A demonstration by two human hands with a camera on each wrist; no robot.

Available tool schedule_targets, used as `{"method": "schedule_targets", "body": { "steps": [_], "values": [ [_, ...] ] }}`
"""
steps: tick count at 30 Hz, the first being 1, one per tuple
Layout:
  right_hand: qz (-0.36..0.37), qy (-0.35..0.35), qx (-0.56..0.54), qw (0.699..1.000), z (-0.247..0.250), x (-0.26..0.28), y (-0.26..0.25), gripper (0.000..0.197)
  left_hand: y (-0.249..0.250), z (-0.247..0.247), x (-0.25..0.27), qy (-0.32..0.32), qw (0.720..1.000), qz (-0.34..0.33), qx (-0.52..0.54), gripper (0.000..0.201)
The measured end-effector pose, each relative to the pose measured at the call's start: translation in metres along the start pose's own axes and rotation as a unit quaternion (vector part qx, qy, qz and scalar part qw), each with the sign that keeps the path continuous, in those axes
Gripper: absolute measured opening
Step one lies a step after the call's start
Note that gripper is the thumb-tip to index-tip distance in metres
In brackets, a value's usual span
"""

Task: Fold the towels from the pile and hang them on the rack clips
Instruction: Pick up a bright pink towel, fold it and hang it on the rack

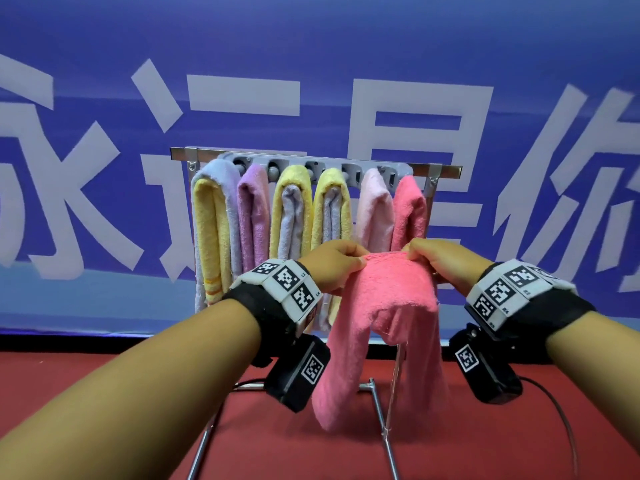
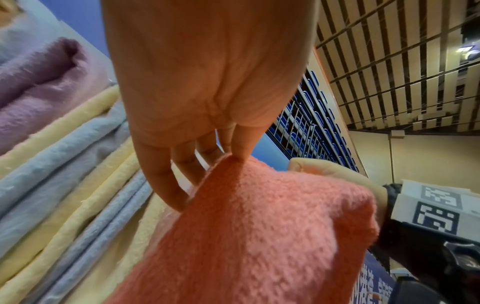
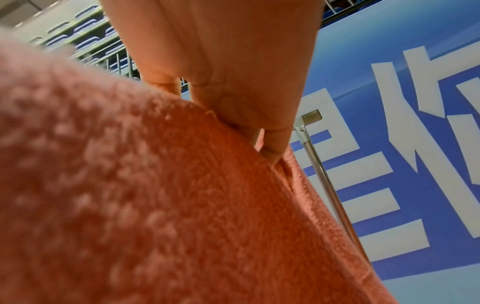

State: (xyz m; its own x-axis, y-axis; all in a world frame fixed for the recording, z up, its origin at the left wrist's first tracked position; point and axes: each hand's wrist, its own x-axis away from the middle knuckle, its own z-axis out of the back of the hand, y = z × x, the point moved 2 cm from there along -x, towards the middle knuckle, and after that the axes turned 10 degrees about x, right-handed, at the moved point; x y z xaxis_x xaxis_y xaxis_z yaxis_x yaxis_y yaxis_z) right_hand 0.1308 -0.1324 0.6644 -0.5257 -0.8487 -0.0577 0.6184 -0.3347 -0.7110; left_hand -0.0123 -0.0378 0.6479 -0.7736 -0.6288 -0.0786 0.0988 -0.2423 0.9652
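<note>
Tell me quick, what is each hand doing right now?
Left hand: pinching the top edge of the pink towel.
Right hand: pinching the same towel's top edge at the other end.

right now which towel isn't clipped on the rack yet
The coral pink towel in front: the left hand and right hand pinch its top edge, while the other six hang from the rack.

I take this for a sports hall or arena: tiered blue seats [image 2: 315, 131] behind railings, a slatted ceiling [image 2: 389, 61] high overhead, a red floor [image 1: 104, 410], and a big blue banner [image 1: 311, 46] with white characters.
</note>
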Motion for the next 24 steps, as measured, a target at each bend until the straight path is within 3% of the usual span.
{"method": "schedule_targets", "body": {
  "steps": [5,7,11,14,16,20,24],
  "values": [
    [-0.006,0.031,0.015,0.999,0.027,-0.015,0.014,0.010,0.009,-0.016,-0.031,0.031,0.998,-0.055,0.002,0.010],
    [-0.004,0.038,0.010,0.999,0.032,-0.022,0.019,0.020,0.006,-0.023,-0.041,0.031,0.997,-0.073,0.010,0.009],
    [0.004,0.033,-0.005,0.999,0.037,-0.038,0.026,0.031,-0.004,-0.028,-0.062,0.022,0.998,-0.064,0.005,0.008],
    [0.012,0.047,-0.018,0.999,0.043,-0.047,0.020,0.027,0.004,-0.025,-0.076,0.017,0.997,-0.073,-0.023,0.008],
    [0.023,0.052,-0.044,0.997,0.047,-0.056,0.016,0.018,0.017,-0.016,-0.088,0.044,0.985,-0.126,-0.113,0.016],
    [0.037,0.048,-0.052,0.997,0.053,-0.075,0.016,0.019,0.050,0.011,-0.112,0.130,0.937,-0.207,-0.250,0.022],
    [0.041,0.072,-0.077,0.994,0.062,-0.091,0.019,0.016,0.070,0.020,-0.142,0.134,0.898,-0.207,-0.364,0.038]
  ]
}}
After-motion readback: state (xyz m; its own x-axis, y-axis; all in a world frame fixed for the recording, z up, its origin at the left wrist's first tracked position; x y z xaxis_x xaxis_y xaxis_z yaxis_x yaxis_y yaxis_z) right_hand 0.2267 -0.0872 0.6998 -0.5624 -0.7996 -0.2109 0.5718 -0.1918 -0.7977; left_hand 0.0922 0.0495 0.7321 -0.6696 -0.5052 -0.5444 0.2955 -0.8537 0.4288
